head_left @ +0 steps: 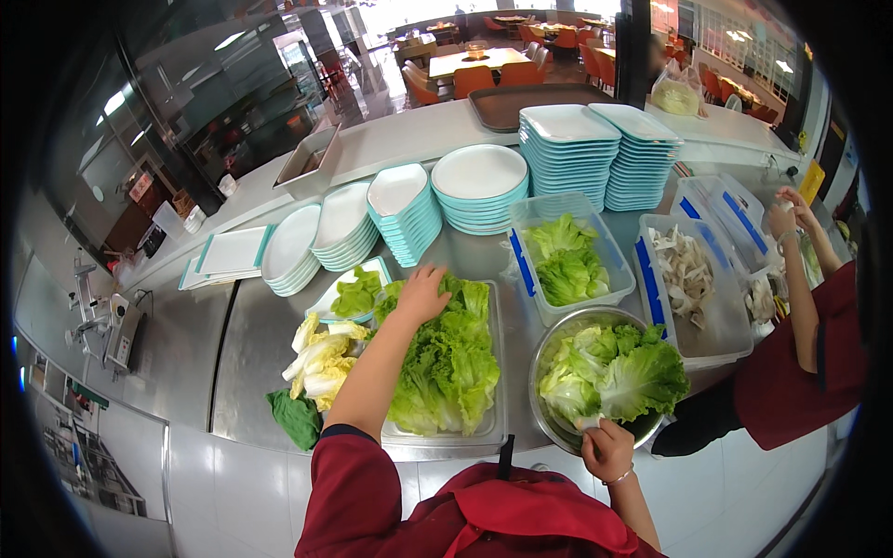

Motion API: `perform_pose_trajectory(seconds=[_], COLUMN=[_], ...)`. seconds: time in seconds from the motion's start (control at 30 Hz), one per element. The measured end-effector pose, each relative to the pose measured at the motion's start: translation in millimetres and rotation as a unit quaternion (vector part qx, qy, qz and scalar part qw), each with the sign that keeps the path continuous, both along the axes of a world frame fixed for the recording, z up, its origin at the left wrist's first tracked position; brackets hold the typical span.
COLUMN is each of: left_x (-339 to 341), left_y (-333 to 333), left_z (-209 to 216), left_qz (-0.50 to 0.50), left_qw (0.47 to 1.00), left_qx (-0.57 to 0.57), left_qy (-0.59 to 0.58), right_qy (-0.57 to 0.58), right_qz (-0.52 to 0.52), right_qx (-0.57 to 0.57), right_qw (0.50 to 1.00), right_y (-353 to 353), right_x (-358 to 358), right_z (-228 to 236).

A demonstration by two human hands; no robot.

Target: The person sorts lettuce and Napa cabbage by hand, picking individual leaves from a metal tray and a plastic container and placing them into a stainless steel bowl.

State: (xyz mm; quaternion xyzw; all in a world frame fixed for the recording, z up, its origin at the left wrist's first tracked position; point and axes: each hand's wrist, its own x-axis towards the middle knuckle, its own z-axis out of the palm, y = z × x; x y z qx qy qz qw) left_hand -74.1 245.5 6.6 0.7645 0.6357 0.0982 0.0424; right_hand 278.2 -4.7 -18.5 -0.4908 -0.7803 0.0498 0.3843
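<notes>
My left hand (423,294) lies on the far side of a heap of green lettuce (442,372), its fingers stretched out over the leaves. That heap fills a rectangular metal tray (502,391) on the steel counter. Lower right, my right hand (609,450) pinches the white stem end of a lettuce leaf (642,379). The leaf spreads over a round metal bowl (541,409) with more lettuce in it. Beside the left forearm are pale yellow-white cabbage leaves (321,363), a green cloth (296,418) and a white plate (326,305) with lettuce pieces.
Stacks of white-and-turquoise plates (479,181) line the counter's back. Clear bins hold lettuce (566,260) and pale mushroom-like strips (684,270). A brown tray (535,100) and a metal pan (309,163) stand on the ledge. At right, a co-worker's hands (786,212) are raised.
</notes>
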Motion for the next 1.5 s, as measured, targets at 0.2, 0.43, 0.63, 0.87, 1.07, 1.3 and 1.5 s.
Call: perform_pose_trajectory(seconds=[0.2,0.43,0.63,0.87,1.07,1.3,1.5], left_x=[17.5,24.2,40.1,54.7,99.6,154.6,162.7], left_y=[-7.2,-7.6,-6.7,-24.2,-81.5,-161.7,-160.0], left_z=[22.3,13.3,-5.7,13.1,33.6,-16.4,-21.8], left_qz=[0.005,-0.025,-0.105,-0.074,-0.237,-0.337,-0.308], left_qw=[0.982,0.995,0.993,0.990,0.951,0.929,0.941], left_qx=[-0.176,0.092,-0.023,0.121,0.145,0.027,0.034], left_qy=[0.068,-0.002,0.053,0.000,-0.132,-0.148,-0.137], right_qy=[0.001,0.014,0.007,0.014,0.006,0.018,0.015], right_qz=[-0.007,-0.004,-0.005,-0.004,-0.009,-0.021,-0.035], right_qx=[0.006,0.010,-0.014,-0.008,-0.012,-0.003,-0.010], right_qw=[1.000,1.000,1.000,1.000,1.000,1.000,0.999], right_y=[-1.1,0.5,-0.3,-0.1,-0.7,-0.5,-0.3], right_x=[1.4,0.9,2.0,2.0,3.5,3.3,6.4], right_z=[-1.2,2.5,5.7,5.1,3.9,4.6,5.4])
